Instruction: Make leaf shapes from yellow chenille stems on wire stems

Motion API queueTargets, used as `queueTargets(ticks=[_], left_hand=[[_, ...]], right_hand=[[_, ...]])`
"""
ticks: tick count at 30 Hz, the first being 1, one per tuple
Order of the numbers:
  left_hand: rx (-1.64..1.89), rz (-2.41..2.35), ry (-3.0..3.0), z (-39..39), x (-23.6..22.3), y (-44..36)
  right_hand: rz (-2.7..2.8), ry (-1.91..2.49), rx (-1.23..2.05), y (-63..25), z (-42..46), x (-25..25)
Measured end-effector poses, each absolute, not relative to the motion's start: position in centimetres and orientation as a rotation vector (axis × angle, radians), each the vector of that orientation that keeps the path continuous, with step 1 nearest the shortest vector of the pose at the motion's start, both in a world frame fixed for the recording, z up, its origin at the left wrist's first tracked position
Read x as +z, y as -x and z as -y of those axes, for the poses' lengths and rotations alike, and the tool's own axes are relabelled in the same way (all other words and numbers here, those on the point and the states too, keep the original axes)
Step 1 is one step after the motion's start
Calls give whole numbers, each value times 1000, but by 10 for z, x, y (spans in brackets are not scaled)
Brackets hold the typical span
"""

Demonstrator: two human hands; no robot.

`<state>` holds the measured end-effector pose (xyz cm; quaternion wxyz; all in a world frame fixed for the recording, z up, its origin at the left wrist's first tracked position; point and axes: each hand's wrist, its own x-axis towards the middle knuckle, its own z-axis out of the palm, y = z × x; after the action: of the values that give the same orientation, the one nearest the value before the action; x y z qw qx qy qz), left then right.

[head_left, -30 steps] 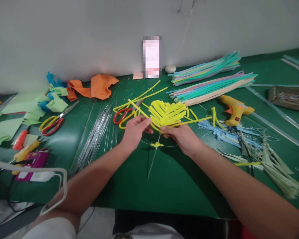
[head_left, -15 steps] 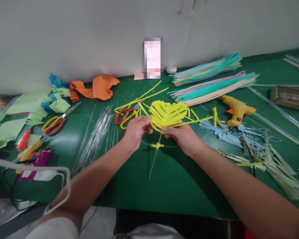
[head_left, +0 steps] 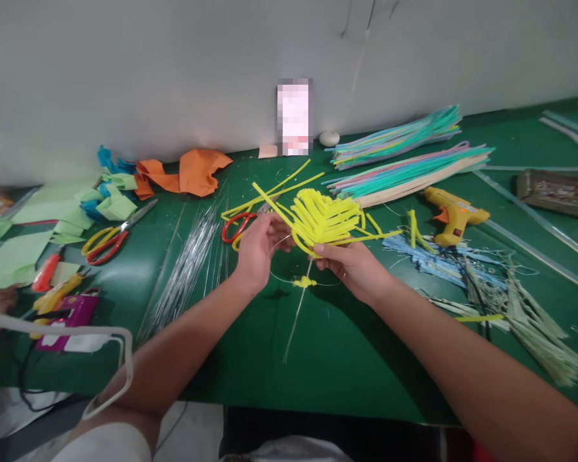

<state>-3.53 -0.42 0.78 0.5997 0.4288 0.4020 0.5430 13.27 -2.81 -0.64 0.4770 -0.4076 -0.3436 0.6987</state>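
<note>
While the right grip (head_left: 349,262) pinches the yellow leaf (head_left: 325,217) at its base, over the surface (head_left: 351,366), the left grip (head_left: 260,251) curls half open beside it, hold unclear; I judge the leaf light, soft, bendy, easily crushed, best taken by that base.

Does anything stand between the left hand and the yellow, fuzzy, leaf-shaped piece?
Only a thin, curved wire shows at the gap between the left hand and the piece; nothing larger is visible there.
</note>
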Motion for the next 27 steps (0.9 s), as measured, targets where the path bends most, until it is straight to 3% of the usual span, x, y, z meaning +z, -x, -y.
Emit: queueTargets(ticks=[5,14,27], left_hand=[[1003,-942,-986,12,0,27],[1202,-855,-1366,23,-10,29],[1267,-959,-1320,26,-12,26]], right_hand=[[852,942,1801,-135,28,-5],[803,886,1749,-134,27,-7],[907,998,1721,-133,28,-11]])
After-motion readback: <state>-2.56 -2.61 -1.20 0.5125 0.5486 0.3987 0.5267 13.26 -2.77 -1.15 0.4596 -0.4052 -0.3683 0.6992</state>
